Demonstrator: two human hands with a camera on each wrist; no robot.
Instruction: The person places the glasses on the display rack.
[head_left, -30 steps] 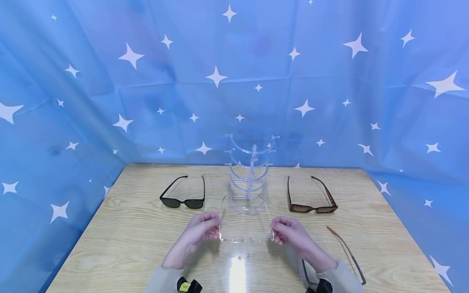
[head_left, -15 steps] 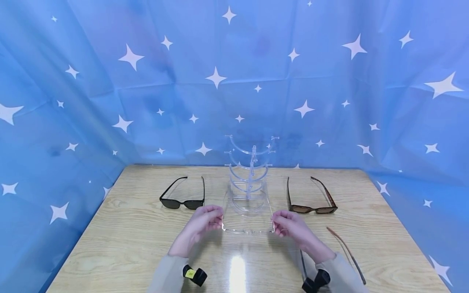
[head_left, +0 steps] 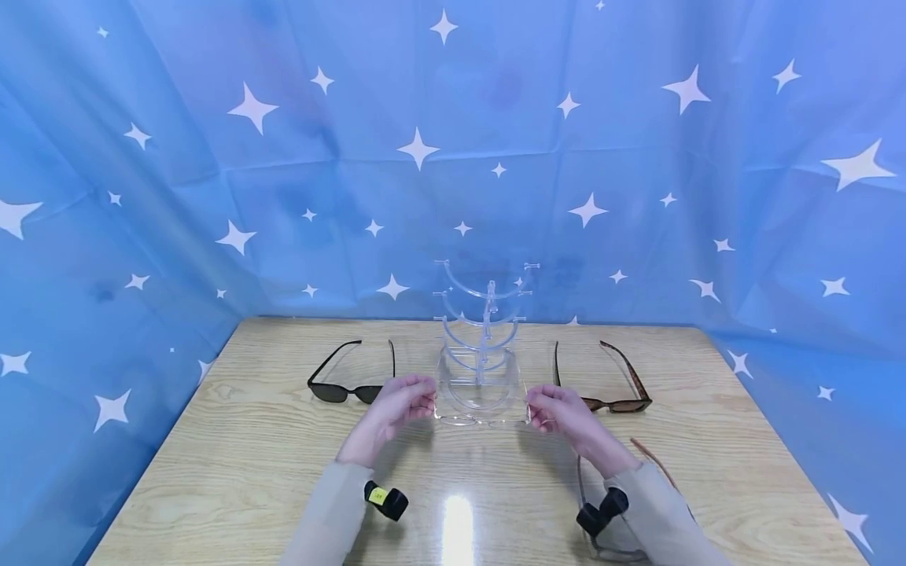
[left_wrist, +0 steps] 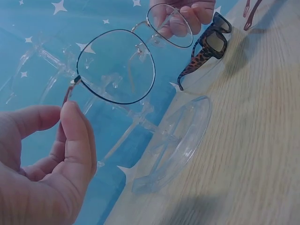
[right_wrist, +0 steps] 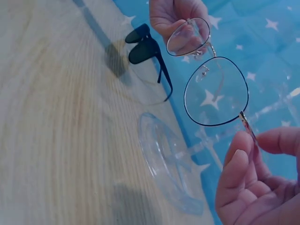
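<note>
A pair of thin-rimmed clear eyeglasses (head_left: 470, 424) is held level above the table, lenses toward me and temples pointing away. My left hand (head_left: 396, 409) pinches the left temple near its hinge, between thumb and fingers. On the other side my right hand (head_left: 566, 420) pinches the right temple likewise. Just beyond is a clear display stand (head_left: 487, 314) with several curved arms. The glasses overlap its lower part in the head view. In the right wrist view, the stand's rounded base (right_wrist: 159, 161) lies below the glasses. Whether glasses and stand touch, I cannot tell.
Black sunglasses (head_left: 329, 392) lie left of the stand, tortoiseshell sunglasses (head_left: 630, 406) right of it. Another pair of glasses (head_left: 658, 464) lies at front right, partly hidden beneath my right forearm. A blue star-patterned cloth (head_left: 495, 196) hangs behind the wooden table (head_left: 233, 464).
Both hands have carried the eyeglasses forward, away from me and closer to the stand. The sunglasses and the stand have stayed in place.
</note>
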